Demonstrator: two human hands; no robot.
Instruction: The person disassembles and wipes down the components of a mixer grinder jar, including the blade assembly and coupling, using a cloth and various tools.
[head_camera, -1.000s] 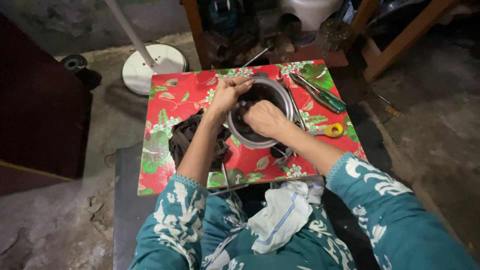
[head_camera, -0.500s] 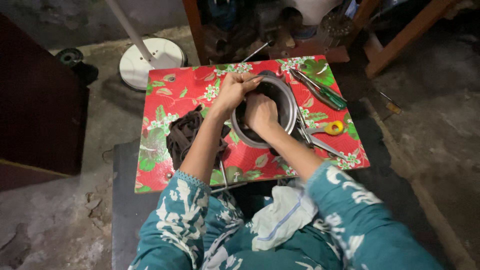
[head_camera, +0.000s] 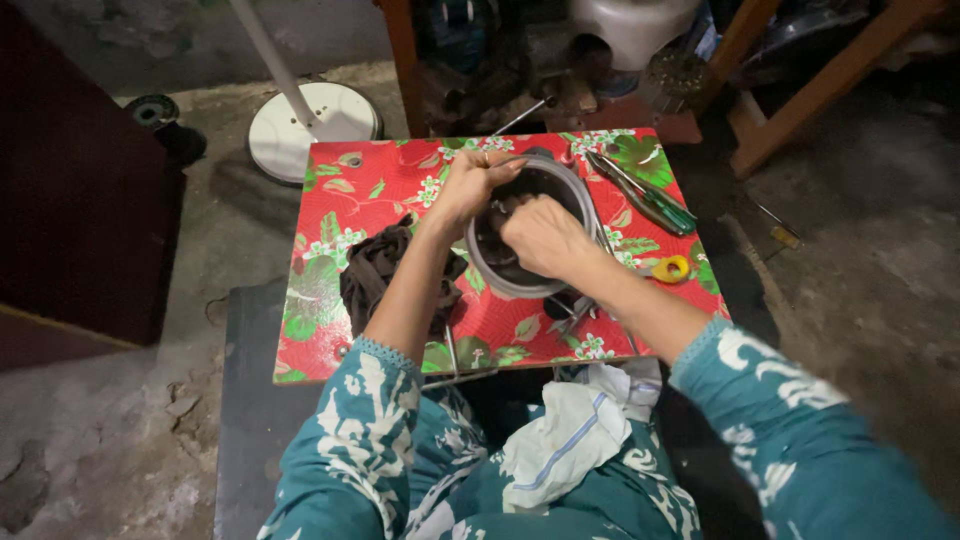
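White crumpled cloth (head_camera: 565, 445) is seen on the lap. Right hand (head_camera: 545, 238) is reached into the round grey metal pot (head_camera: 520, 285) mid-bench, finger position hidden; left hand (head_camera: 472, 182) fingers are curled on its rim. Green-handled screwdrivers (head_camera: 645, 197) lie beyond.

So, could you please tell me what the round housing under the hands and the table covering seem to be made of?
The round housing looks like metal: its grey rim has a dull, smooth sheen, though painted plastic cannot be ruled out. The left hand grips its rim and the right hand works inside. The table covering looks like glossy oilcloth or vinyl: a red floral print with soft reflections, lying flat.
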